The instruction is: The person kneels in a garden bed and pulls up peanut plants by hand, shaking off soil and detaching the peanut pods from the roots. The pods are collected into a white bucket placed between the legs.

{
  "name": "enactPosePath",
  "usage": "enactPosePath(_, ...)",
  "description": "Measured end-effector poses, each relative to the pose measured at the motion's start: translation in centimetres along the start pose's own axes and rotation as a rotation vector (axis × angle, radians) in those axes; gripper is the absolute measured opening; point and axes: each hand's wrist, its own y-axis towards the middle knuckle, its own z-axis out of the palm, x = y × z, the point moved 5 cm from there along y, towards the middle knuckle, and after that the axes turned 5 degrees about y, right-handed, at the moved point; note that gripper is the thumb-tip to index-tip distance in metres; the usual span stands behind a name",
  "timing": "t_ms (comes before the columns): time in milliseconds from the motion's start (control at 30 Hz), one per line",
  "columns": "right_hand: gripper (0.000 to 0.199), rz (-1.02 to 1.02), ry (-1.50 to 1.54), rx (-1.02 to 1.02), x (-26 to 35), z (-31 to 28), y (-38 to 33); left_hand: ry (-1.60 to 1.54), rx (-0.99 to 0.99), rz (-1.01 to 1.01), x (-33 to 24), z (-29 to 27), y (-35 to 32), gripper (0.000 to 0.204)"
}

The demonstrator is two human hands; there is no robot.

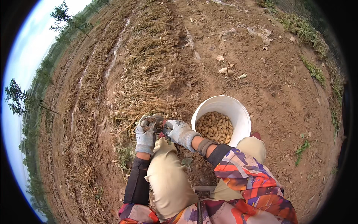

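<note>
Both my hands wear whitish-grey work gloves and meet just past my left knee, over the dried plants. My left hand [145, 135] is closed round the root end of a dried peanut plant [152, 120], whose brown stems and clods show above the fingers. My right hand [180, 133] is close beside it, fingers curled in at the same bunch; what lies between its fingertips is too small to name. A white bucket [240, 116] stands right of my right hand, partly filled with peanuts in their shells [215, 126].
A long row of pulled, dried peanut plants [149, 56] stretches ahead, with more rows on the left. Bare brown soil [276, 100] lies to the right, with scraps of plastic film [257, 33] and pale clods. My knees [166, 175] flank a low seat [204, 188].
</note>
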Motion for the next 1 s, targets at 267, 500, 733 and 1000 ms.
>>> enactPosePath(267, 0.027, 0.111, -0.819, 0.151, 2.9, -6.0, -4.6, -0.551, -0.796, -0.319, 6.9, -31.2, -5.7, 0.024)
enactPosePath(500, 0.029, 0.282, -1.017, 0.241, -0.3, -8.7, -7.0, -0.515, -0.940, -0.289, 5.0, -44.4, -22.2, 0.023)
enactPosePath(733, 0.031, 0.227, -1.054, 0.329, -0.9, -6.3, -6.9, 0.412, -1.253, -0.471, -7.9, -59.9, -44.6, 0.026)
enactPosePath(1000, 0.036, 0.263, -0.997, 0.132, -1.8, -10.2, -9.2, 1.053, 0.584, -1.601, 11.9, -37.3, -46.4, 0.063)
